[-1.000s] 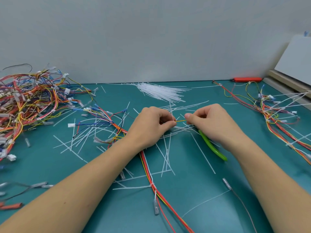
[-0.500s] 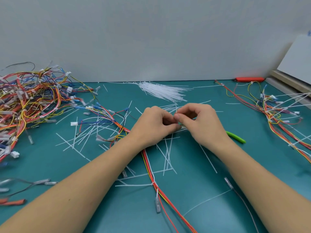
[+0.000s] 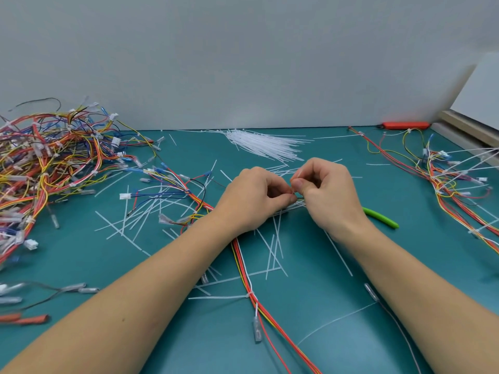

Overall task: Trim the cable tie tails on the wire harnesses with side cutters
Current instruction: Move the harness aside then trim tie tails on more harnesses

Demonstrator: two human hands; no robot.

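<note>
Where the fingertips meet at mat centre, the harness point(image 3: 244, 268) is pinched by left hand point(image 3: 255, 197) and right hand point(image 3: 328, 193), wires trailing toward the viewer. Green-handled cutters point(image 3: 382, 218) lie just right of the right wrist, ungripped. Cut tails point(image 3: 129, 228) scattered around; loose ties point(image 3: 266, 145) behind; harness pile point(image 3: 40, 163) far left.

Harness pile point(image 3: 51, 163) lies left, cable ties point(image 3: 266, 145) behind (centre), side cutters point(image 3: 380, 217) right.
</note>
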